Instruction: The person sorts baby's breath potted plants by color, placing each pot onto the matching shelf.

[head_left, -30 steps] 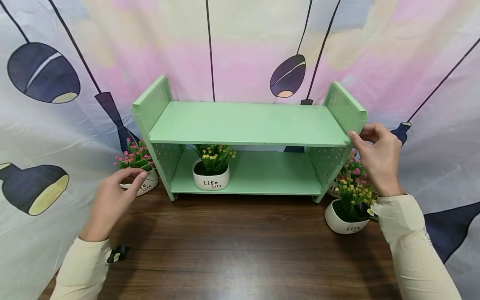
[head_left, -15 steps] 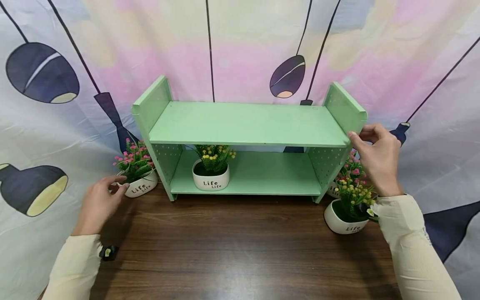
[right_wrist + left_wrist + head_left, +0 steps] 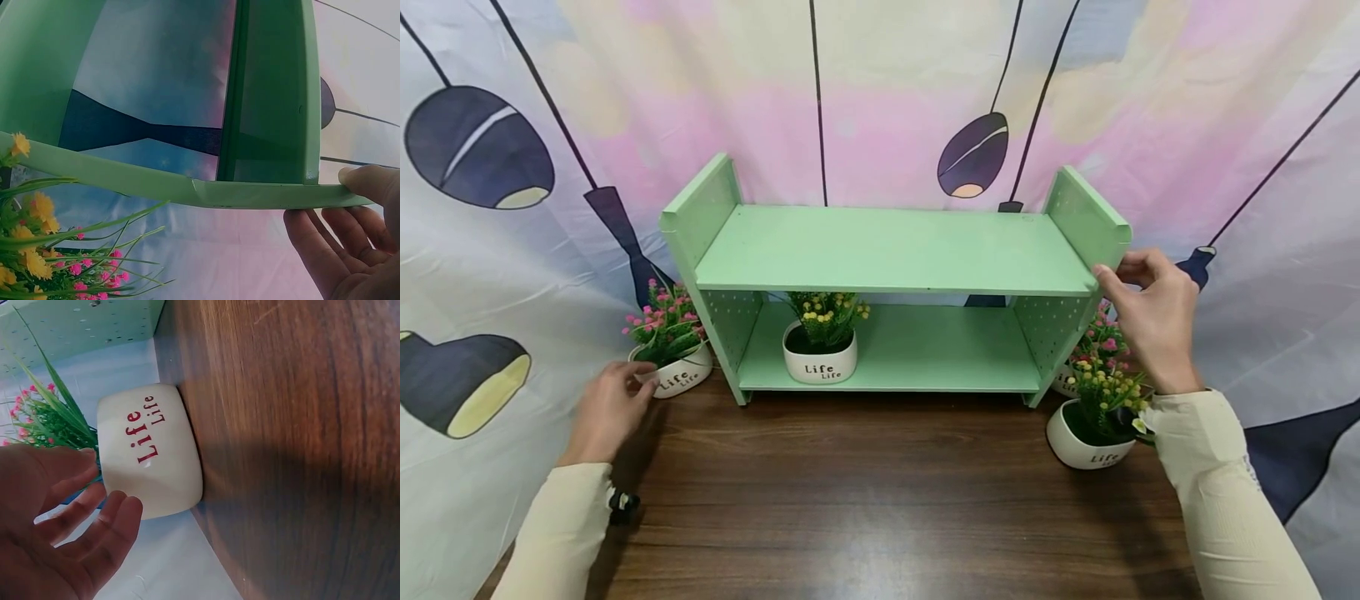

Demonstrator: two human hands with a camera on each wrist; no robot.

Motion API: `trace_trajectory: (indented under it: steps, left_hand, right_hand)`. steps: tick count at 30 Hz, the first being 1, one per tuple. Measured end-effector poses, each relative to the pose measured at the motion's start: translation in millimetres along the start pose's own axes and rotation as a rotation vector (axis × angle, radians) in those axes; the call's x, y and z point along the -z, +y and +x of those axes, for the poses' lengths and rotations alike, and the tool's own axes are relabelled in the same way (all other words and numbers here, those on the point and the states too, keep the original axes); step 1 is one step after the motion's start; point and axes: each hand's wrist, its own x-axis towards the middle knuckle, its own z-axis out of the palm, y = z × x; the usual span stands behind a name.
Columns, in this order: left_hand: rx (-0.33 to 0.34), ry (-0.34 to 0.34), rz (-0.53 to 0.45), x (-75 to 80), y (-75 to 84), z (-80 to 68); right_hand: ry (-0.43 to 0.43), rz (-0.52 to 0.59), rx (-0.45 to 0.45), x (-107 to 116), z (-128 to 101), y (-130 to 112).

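Note:
My left hand is at the near left rim of a white pot with pink flowers, left of the green shelf. In the left wrist view, the fingers of this hand are loosely curved, fingertips right at the pot's edge, with a gap between thumb and index finger. My right hand pinches the front edge of the right side panel of the two-tier shelf. The right thumb lies on one face of it, the fingers on the other.
A white pot with yellow flowers stands on the lower shelf, toward the left. Another yellow-flowered pot stands on the brown table below my right forearm, with a pink-flowered plant behind it. A patterned curtain hangs behind.
My left hand has moved left and down, from over the pink plant's pot to its near left rim. The right hand keeps its hold on the shelf panel.

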Motion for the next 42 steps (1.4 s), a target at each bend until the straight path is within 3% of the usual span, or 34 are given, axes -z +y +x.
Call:
trace_trajectory:
  steps: [15,28,36,42]
  left_hand:
    - [0.054,-0.027,-0.024,-7.7,-8.6,7.1]
    - [0.051,-0.010,-0.029,-6.9,-6.2,4.6]
    - [-0.017,0.003,-0.019,-2.1,-0.1,-9.1]
    - [-0.013,0.019,0.000,-0.9,7.2,-22.4]
  right_hand:
    - [-0.004,-0.004,-0.017,-1,-1,1]
    - [0.007,0.005,0.001,0,0,2]
    - [0.011,-0.001,0.010,0,1,1]
    - [0.010,0.012,-0.004,1,1,2]
